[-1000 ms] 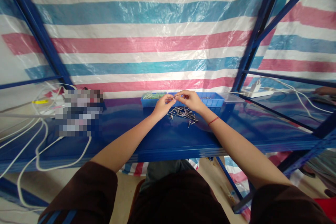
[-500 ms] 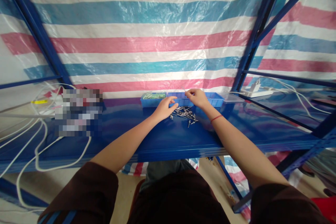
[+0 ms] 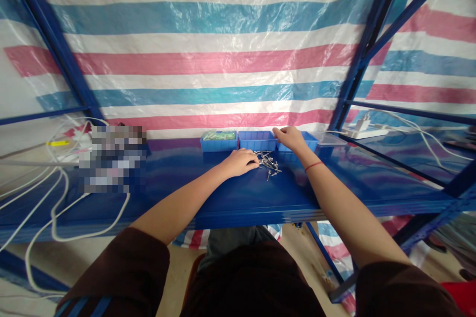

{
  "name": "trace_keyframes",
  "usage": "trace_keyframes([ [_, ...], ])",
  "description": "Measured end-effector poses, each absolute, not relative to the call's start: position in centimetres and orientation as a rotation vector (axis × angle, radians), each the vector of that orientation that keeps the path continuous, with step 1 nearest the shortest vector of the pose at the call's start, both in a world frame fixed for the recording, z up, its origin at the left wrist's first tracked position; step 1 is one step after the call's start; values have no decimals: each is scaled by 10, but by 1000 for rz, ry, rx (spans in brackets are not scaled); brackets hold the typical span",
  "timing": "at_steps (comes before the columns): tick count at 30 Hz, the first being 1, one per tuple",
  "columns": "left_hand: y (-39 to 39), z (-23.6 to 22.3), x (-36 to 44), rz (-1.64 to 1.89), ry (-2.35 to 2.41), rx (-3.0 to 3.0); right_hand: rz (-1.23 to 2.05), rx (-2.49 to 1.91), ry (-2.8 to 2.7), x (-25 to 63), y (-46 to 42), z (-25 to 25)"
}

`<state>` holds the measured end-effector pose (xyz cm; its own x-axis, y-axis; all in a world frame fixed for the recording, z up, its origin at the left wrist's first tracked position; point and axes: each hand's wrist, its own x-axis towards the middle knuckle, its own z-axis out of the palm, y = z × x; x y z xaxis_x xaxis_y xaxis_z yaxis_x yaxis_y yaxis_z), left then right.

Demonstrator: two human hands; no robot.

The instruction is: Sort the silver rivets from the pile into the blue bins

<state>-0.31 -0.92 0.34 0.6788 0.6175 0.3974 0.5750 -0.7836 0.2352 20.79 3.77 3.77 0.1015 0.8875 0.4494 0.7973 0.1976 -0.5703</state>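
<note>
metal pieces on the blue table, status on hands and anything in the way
Left hand at metal pieces, grip unclear. Right hand by right blue bin, grip unclear. Metal pieces heaped loose, left hand partly in the way.

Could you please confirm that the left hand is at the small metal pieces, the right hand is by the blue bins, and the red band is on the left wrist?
Not quite: the head view shows the red band on the right wrist. The left hand is at the small metal pieces and the right hand by the blue bins.
</note>
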Motion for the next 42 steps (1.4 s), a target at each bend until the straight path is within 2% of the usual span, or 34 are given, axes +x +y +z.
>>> trace_keyframes([
  [6, -8, 1, -2, 831, 1097, 2732, 187, -1418, -1926, 197, 30, 42],
  [13, 7, 4, -3, 1225, 1116, 2273, 684, -991, -2111, 183, 19, 44],
  [17, 6, 6, -3, 1305, 1076, 2048, 782, -884, -2103, 176, 15, 43],
  [32, -2, 11, -1, 1278, 996, 1826, 769, -764, -2063, 172, 9, 46],
  [42, 7, 4, 0, 1355, 937, 1939, 546, -711, -2086, 169, 11, 45],
])
